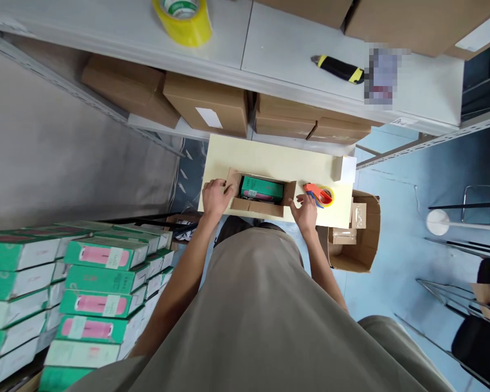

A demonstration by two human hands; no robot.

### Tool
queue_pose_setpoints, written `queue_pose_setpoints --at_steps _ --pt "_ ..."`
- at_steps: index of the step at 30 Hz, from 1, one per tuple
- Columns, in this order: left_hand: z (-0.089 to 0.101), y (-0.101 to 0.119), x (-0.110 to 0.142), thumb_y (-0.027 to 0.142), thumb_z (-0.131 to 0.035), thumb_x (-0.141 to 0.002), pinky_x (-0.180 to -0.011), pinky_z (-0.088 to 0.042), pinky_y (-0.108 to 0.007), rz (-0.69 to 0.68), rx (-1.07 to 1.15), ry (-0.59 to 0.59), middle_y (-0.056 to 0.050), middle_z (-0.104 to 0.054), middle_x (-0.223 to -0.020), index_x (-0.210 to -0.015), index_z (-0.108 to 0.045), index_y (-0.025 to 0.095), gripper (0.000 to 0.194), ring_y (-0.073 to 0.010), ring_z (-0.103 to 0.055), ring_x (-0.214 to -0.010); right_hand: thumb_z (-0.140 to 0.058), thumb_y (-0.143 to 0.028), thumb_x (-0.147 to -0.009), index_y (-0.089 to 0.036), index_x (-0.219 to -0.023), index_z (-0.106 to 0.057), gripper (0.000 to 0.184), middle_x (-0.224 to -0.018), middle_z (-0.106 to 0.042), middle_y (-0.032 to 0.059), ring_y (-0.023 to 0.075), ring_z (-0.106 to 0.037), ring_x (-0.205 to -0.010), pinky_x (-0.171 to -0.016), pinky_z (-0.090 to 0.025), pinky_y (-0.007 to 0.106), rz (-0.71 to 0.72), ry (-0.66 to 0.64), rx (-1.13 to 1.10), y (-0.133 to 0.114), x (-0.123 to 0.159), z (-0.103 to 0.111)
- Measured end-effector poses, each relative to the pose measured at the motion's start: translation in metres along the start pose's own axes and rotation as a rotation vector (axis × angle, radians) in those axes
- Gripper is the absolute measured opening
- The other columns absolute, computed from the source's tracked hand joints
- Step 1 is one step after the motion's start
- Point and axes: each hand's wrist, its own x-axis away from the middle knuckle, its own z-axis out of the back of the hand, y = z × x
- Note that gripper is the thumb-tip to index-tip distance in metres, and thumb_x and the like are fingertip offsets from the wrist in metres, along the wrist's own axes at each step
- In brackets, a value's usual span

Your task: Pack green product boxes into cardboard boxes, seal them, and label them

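Observation:
A small open cardboard box [258, 207] lies on the cream-coloured table, its flaps folded outward. Inside it rests a green product box [265, 187] with a pink picture on its side. My left hand [215, 197] is at the left end flap, fingers apart and the thumb side close to the cardboard. At the other end, my right hand [305, 213] has its thumb by the right flap and its fingers spread. Just beyond those fingers sits an orange tape dispenser [318, 193] with a yellow roll. Neither hand visibly holds anything; whether they touch the flaps is hard to tell.
A white box [345, 169] stands at the table's [269, 152] right end. Right of it, a large open carton [367, 239] sits lower. Stacked green boxes [102, 277] fill the left. The overhead shelf [286, 60] carries yellow tape [191, 30] and a utility knife [338, 68].

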Motion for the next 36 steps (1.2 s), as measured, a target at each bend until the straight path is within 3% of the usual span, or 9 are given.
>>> queue_pose_setpoints --at_steps 3,5,9,13,18,22,26,31,36 --pt "-0.002 0.005 0.001 0.032 -0.065 -0.1 -0.107 -0.054 -0.049 0.014 0.03 -0.04 -0.018 -0.08 -0.109 -0.091 -0.072 0.023 0.015 -0.0377 -0.072 -0.111 -0.059 -0.038 -0.104 -0.023 -0.091 -0.07 0.022 -0.096 -0.08 0.0142 0.0312 -0.072 -0.095 -0.09 -0.057 0.043 -0.043 -0.081 -0.025 -0.009 -0.001 -0.001" --pt "0.003 0.009 0.008 0.03 -0.065 -0.098 -0.106 -0.055 -0.046 0.002 0.068 -0.019 -0.017 -0.081 -0.108 -0.085 -0.069 0.024 0.015 -0.0357 -0.073 -0.111 -0.057 -0.037 -0.102 -0.024 -0.087 -0.069 0.023 -0.095 -0.081 0.0144 0.0305 -0.074 -0.093 -0.088 -0.056 0.041 -0.04 -0.066 -0.03 -0.02 0.0 0.003" --pt "0.035 0.003 0.042 0.029 -0.067 -0.097 -0.104 -0.057 -0.042 0.028 0.166 0.093 -0.012 -0.081 -0.103 -0.082 -0.066 0.025 0.015 -0.0313 -0.075 -0.108 -0.057 -0.044 -0.099 -0.024 -0.086 -0.069 0.027 -0.09 -0.082 0.0136 0.0288 -0.075 -0.087 -0.085 -0.058 0.04 0.009 0.041 -0.094 -0.046 0.012 0.019" --pt "0.09 -0.03 0.105 0.034 -0.07 -0.095 -0.1 -0.058 -0.039 0.125 0.257 0.245 -0.006 -0.08 -0.095 -0.082 -0.066 0.026 0.016 -0.0274 -0.076 -0.101 -0.06 -0.058 -0.096 -0.024 -0.085 -0.072 0.038 -0.083 -0.081 0.0101 0.0256 -0.072 -0.075 -0.079 -0.059 0.039 0.098 0.085 -0.211 -0.086 0.03 0.035" --pt "0.166 -0.089 0.219 0.039 -0.072 -0.093 -0.092 -0.059 -0.039 0.262 0.429 0.524 -0.003 -0.074 -0.086 -0.081 -0.065 0.026 0.02 -0.0244 -0.073 -0.09 -0.067 -0.057 -0.095 -0.023 -0.087 -0.075 0.036 -0.082 -0.08 0.0065 0.0235 -0.072 -0.075 -0.073 -0.059 0.036 0.301 0.007 -0.331 -0.174 0.072 0.034" --pt "0.216 -0.139 0.314 0.04 -0.074 -0.09 -0.087 -0.059 -0.037 0.427 0.493 0.729 -0.001 -0.069 -0.083 -0.079 -0.063 0.026 0.02 -0.0224 -0.068 -0.086 -0.07 -0.055 -0.099 -0.022 -0.087 -0.075 0.035 -0.08 -0.075 0.0034 0.0205 -0.068 -0.073 -0.072 -0.057 0.034 0.462 -0.077 -0.436 -0.257 0.129 0.013" --pt "0.246 -0.189 0.397 0.042 -0.075 -0.09 -0.087 -0.057 -0.038 0.516 0.547 0.921 0.0 -0.066 -0.085 -0.08 -0.062 0.027 0.023 -0.0217 -0.065 -0.084 -0.072 -0.06 -0.1 -0.022 -0.088 -0.074 0.039 -0.072 -0.066 -0.0006 0.0173 -0.06 -0.065 -0.066 -0.052 0.032 0.587 -0.218 -0.499 -0.327 0.192 -0.023" --pt "0.249 -0.24 0.48 0.042 -0.077 -0.091 -0.084 -0.056 -0.036 0.633 0.526 1.049 0.0 -0.066 -0.084 -0.081 -0.064 0.026 0.023 -0.021 -0.064 -0.083 -0.07 -0.072 -0.1 -0.022 -0.092 -0.073 0.051 -0.07 -0.061 -0.0027 0.0158 -0.057 -0.061 -0.061 -0.047 0.03 0.697 -0.394 -0.452 -0.385 0.262 -0.075" --pt "0.239 -0.269 0.535 0.043 -0.075 -0.093 -0.09 -0.057 -0.037 0.777 0.525 1.132 -0.001 -0.067 -0.085 -0.081 -0.063 0.026 0.024 -0.0216 -0.066 -0.087 -0.069 -0.073 -0.099 -0.023 -0.094 -0.073 0.051 -0.068 -0.059 -0.0044 0.0147 -0.055 -0.059 -0.06 -0.044 0.029 0.794 -0.594 -0.391 -0.423 0.313 -0.113"
